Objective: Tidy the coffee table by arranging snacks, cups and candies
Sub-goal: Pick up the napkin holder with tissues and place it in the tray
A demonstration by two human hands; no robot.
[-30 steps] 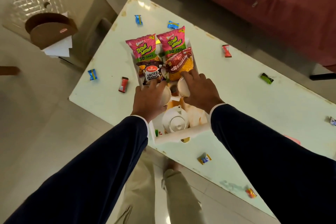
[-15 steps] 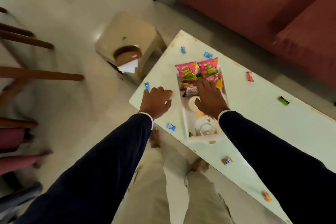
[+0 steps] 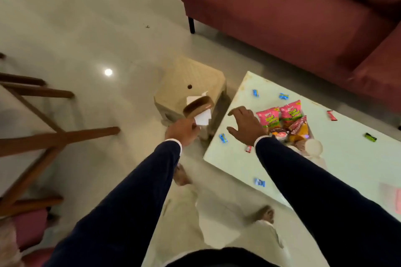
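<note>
Over the near-left corner of the bench my right hand hovers with fingers spread and loose, holding nothing. My left hand is off the bench, out at the brown napkin holder on the beige stool; the fingers look curled at its lower edge by the white napkins, but blur hides whether they actually grip, so I cannot tell.

Snack packets sit in the white tray behind my right wrist: two pink packets upright at the far end, red-orange packet just in front. White cup lies tipped at the tray's near part.

Candies are scattered loose on the bench: blue candy just beside my right hand, small red one near my sleeve, blue ones at the far corner and the near edge, green one and red bar well apart to the right.

Handling guess: candies are tiny, light, in slick wrappers; pinch each by its twisted ends or sweep it with flat fingers. Packets are soft, air-filled and crinkly; take them by the top seam, don't squeeze. The cup looks rigid and breakable; hold it round the body or the handle. The napkin holder looks stiff and light, best grasped by its arch; the napkins are flimsy and may slide out.
</note>
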